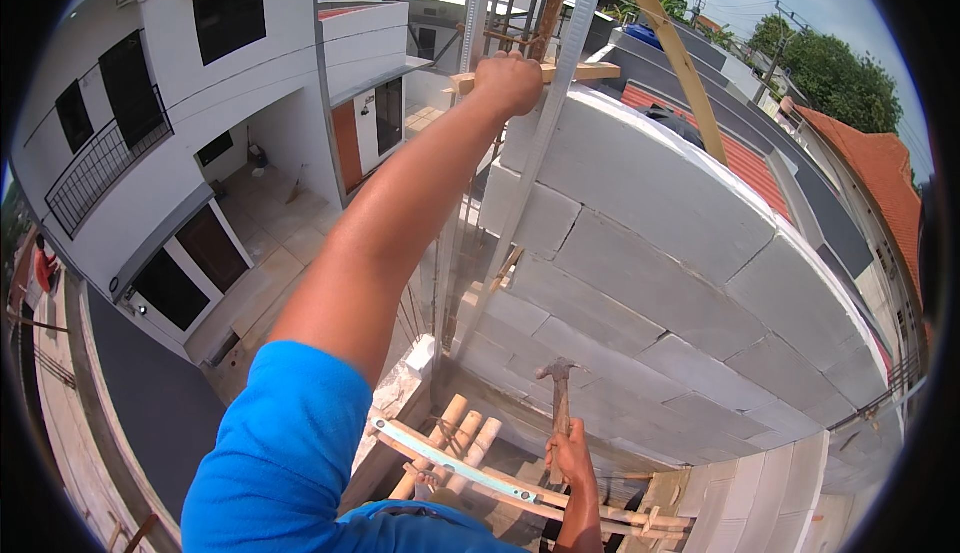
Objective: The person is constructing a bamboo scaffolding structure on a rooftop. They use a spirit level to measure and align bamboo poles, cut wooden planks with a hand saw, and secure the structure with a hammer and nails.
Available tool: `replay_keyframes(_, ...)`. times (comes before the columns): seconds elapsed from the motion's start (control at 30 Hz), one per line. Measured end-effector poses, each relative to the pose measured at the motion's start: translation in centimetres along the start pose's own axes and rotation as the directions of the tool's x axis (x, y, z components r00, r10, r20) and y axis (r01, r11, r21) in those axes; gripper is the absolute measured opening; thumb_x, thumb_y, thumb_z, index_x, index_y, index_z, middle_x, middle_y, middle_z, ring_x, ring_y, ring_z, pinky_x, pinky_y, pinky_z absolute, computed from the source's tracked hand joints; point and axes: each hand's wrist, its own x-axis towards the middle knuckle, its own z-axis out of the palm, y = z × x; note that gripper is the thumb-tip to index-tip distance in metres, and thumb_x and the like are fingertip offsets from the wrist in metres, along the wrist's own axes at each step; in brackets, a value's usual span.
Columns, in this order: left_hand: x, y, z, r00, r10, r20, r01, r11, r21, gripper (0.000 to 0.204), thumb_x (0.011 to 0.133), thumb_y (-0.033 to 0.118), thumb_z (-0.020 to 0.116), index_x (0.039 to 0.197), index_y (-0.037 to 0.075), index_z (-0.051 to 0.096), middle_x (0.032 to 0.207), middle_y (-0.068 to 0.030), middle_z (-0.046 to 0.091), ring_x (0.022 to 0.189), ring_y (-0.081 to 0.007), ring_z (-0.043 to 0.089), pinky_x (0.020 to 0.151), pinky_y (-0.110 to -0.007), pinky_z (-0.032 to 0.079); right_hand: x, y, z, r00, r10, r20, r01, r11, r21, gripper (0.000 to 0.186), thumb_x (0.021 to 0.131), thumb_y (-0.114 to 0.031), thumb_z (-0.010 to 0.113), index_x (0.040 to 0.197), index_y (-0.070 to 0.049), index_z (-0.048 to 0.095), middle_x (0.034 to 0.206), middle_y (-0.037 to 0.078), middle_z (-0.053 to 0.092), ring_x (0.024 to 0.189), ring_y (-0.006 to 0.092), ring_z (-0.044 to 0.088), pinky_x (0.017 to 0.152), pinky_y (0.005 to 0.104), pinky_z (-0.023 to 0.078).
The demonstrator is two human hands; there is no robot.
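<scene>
My left hand (508, 83) is stretched up and forward, its fingers closed over a short wooden batten (590, 71). That batten lies crosswise against an upright perforated metal strip (545, 138), at the end of the block wall (640, 173). Lower down, my right hand (570, 453) is wrapped round the wooden handle of a claw hammer (560, 378). The hammer stands head up, in front of the wall's lower courses. What the left fingertips press on behind the batten is hidden.
Beneath me are bamboo poles (465, 433) and a light-blue spirit level (455, 461). Reinforcing bars (520, 3) rise beside the batten, and a slanting timber (675, 48) stands behind the wall. White houses (230, 83) and a paved yard (290, 223) lie left; another person (45, 265) is far left.
</scene>
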Motion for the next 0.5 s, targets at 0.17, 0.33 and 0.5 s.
replay_keyframes(0.17,0.5,1.2,-0.5,0.998,0.052,-0.023,-0.051,0.998,0.038,0.037,0.104,0.017,0.055,0.136,0.008,0.072,0.141,-0.0167,0.068,0.134,-0.036,0.064,0.106,-0.049,0.056,-1.7,-16.3,-4.2,0.848,-0.521,-0.095,0.528,0.817,0.232,0.064,0.114,-0.025,0.049,0.169,-0.014,0.02,0.087,0.009,0.063,0.058,0.0149,0.06,0.051,0.0347,0.054)
replay_keyframes(0.33,-0.1,1.1,-1.1,0.999,0.033,-0.034,-0.03,0.997,0.074,0.035,0.105,0.019,0.057,0.134,0.009,0.074,0.14,-0.0144,0.069,0.134,-0.0344,0.066,0.105,-0.049,0.056,-3.0,-31.6,-7.8,0.712,-0.684,-0.157,0.678,0.728,-0.096,0.066,0.115,-0.031,0.051,0.172,-0.018,0.021,0.086,0.005,0.06,0.052,0.0099,0.057,0.045,0.0269,0.05)
replay_keyframes(0.5,0.5,1.7,-1.9,0.996,0.073,-0.047,-0.069,0.995,0.074,0.034,0.106,0.019,0.057,0.131,0.009,0.077,0.141,-0.0144,0.07,0.133,-0.0331,0.067,0.103,-0.049,0.057,-0.9,-45.1,-10.0,0.631,-0.772,-0.077,0.731,0.624,-0.277,0.064,0.113,-0.026,0.056,0.171,-0.016,0.031,0.094,0.004,0.062,0.058,0.0099,0.061,0.045,0.0269,0.049)
